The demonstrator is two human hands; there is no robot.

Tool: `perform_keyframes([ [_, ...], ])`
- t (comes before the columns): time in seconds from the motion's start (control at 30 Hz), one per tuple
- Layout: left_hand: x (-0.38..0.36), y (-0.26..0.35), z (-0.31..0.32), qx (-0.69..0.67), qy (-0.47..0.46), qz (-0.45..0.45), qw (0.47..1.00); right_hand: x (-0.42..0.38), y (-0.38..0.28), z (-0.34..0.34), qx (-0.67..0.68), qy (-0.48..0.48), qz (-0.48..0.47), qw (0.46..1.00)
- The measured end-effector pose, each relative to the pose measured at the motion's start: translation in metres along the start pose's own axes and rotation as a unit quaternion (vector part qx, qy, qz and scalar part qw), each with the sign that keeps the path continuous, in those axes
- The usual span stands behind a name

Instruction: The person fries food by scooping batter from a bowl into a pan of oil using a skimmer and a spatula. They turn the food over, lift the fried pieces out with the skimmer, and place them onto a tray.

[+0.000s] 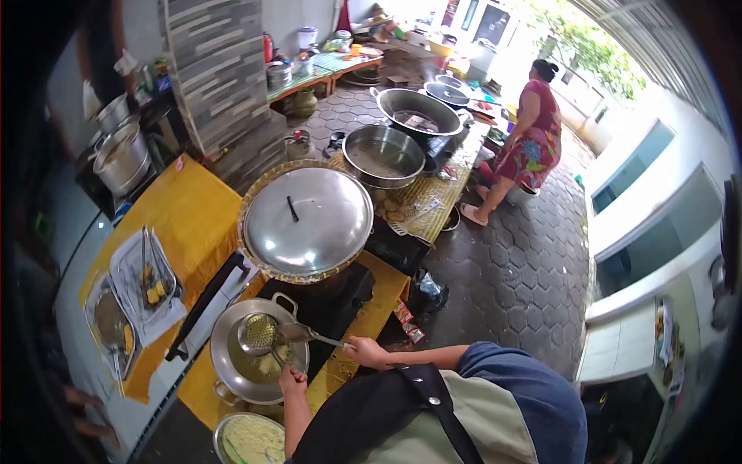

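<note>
My left hand [292, 380] is closed round the handle of a perforated skimmer [257, 332], whose round head is over the wok [225, 329]. My right hand [366, 353] grips the long handle of a metal spatula [294, 332]; its blade is beside the skimmer, above the wok's right side. Pale yellow pieces of food [270, 363] lie in the oil below the skimmer, partly hidden by the tools. Near my left forearm stands a bowl of pale yellow batter [249, 439] with green bits in it.
A large lidded pot [305, 219] stands just beyond the wok. Left are a tray with tongs [145, 274] and a basket [110, 313]. Wide pans [383, 155] line the table ahead. A person [533, 135] bends beside it on the right.
</note>
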State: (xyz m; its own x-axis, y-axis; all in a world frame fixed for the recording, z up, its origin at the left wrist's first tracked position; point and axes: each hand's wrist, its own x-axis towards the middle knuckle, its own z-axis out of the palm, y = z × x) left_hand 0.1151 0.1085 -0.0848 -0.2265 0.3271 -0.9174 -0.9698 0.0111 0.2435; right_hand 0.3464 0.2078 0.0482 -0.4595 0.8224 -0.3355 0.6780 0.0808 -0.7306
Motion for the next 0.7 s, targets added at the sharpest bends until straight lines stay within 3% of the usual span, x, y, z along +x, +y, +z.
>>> perform_keyframes([
  [0.23, -0.034, 0.019, -0.023, 0.050, -0.068, 0.000, 0.996, -0.007, -0.014, 0.002, 0.055, 0.021, -0.023, 0.998],
  [0.7, -0.139, 0.061, -0.059, 0.136, -0.102, 0.088, 0.982, -0.027, -0.045, 0.056, 0.117, 0.087, 0.006, 0.989],
])
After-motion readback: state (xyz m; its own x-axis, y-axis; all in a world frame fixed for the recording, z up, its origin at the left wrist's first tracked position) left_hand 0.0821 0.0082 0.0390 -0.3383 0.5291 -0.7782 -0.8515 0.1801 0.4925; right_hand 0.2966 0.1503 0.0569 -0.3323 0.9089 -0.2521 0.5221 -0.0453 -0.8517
